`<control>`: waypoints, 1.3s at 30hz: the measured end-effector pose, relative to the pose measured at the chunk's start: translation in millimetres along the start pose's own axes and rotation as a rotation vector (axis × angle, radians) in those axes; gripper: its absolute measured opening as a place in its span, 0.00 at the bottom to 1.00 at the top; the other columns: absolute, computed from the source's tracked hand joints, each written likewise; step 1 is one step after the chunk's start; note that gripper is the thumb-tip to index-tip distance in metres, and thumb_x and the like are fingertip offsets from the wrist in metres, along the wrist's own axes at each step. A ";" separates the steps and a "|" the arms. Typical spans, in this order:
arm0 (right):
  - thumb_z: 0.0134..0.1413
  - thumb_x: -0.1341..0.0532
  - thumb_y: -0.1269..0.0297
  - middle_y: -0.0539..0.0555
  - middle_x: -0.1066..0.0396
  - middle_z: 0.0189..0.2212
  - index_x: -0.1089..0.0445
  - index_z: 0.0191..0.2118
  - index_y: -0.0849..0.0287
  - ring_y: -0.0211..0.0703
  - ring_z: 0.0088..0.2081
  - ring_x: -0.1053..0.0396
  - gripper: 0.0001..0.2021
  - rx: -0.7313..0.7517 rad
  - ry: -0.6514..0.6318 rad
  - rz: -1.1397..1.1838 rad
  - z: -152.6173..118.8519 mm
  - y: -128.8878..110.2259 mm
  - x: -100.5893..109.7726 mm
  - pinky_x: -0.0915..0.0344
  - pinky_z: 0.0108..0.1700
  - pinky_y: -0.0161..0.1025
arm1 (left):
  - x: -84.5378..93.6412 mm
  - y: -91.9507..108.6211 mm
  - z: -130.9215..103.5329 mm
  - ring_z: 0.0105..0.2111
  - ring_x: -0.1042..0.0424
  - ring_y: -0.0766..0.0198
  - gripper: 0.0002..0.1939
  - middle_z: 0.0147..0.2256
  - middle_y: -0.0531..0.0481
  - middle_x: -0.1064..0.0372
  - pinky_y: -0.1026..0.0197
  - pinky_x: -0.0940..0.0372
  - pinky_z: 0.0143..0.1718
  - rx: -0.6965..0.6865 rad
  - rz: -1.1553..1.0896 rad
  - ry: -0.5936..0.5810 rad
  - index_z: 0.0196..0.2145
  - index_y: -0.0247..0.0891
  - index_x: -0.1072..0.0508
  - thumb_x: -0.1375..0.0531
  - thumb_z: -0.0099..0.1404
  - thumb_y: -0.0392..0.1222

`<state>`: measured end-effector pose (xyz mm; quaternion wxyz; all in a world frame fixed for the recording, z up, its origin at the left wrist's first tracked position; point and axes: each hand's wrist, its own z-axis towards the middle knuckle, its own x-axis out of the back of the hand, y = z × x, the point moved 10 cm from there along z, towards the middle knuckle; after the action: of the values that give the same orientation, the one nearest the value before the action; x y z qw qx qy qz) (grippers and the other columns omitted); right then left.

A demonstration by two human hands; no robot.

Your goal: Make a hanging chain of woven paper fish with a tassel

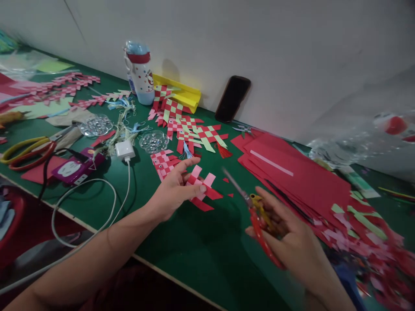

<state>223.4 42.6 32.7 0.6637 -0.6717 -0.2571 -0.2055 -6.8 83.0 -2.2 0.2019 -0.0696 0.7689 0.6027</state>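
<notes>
My left hand (pixel 177 188) pinches a woven red and pink paper piece (pixel 198 185) between thumb and fingers, above the green table. My right hand (pixel 285 233) grips scissors (pixel 259 224) with red and yellow handles, whose blades point up and left toward the woven piece without touching it. Small red paper scraps (pixel 226 179) lie between the blades and the piece. Just behind my left hand is another woven red and pink paper piece (pixel 162 163). Several woven red, green and pink paper fish (pixel 184 123) lie farther back, some with tassels.
A bottle (pixel 142 77), a yellow tray (pixel 191 96) and a phone (pixel 232 98) stand along the wall. Red sheets (pixel 292 172) and paper scraps (pixel 366 233) lie right. At left are a white cable (pixel 116 194), a purple power strip (pixel 76 166) and other scissors (pixel 39 149).
</notes>
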 end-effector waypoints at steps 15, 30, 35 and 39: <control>0.55 0.38 0.58 0.54 0.24 0.44 0.32 0.57 0.50 0.40 0.33 0.24 0.22 0.324 0.060 -0.389 -12.0 -11.6 -9.7 0.28 0.30 0.32 | 16.6 9.8 4.6 0.29 0.29 0.67 0.32 0.31 0.53 0.30 0.64 0.32 0.30 -0.155 0.291 0.165 0.59 0.43 0.41 0.35 0.59 0.37; 0.54 0.39 0.57 0.51 0.24 0.48 0.30 0.55 0.45 0.45 0.41 0.23 0.20 0.257 -0.005 -0.350 -10.7 2.9 -20.4 0.26 0.40 0.38 | 12.1 1.9 3.8 0.25 0.33 0.69 0.34 0.27 0.55 0.31 0.66 0.38 0.25 -0.045 0.308 0.105 0.60 0.41 0.42 0.35 0.58 0.38; 0.53 0.38 0.58 0.51 0.24 0.46 0.30 0.55 0.45 0.42 0.34 0.23 0.21 0.294 -0.008 -0.344 -9.8 -1.3 -19.2 0.26 0.34 0.36 | 12.3 0.6 4.8 0.26 0.31 0.69 0.34 0.28 0.54 0.32 0.66 0.36 0.27 -0.021 0.307 0.095 0.60 0.42 0.40 0.34 0.58 0.38; 0.53 0.38 0.59 0.50 0.24 0.46 0.29 0.54 0.45 0.43 0.37 0.23 0.21 0.292 -0.012 -0.349 -9.4 0.8 -19.1 0.26 0.37 0.36 | 11.5 -1.8 5.1 0.28 0.30 0.67 0.34 0.28 0.54 0.32 0.66 0.33 0.29 0.004 0.273 0.081 0.59 0.41 0.41 0.34 0.58 0.38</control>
<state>209.5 31.9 20.6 0.7067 -0.5150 -0.4003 -0.2739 -15.5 88.9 -9.3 0.0868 0.0118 0.7800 0.6196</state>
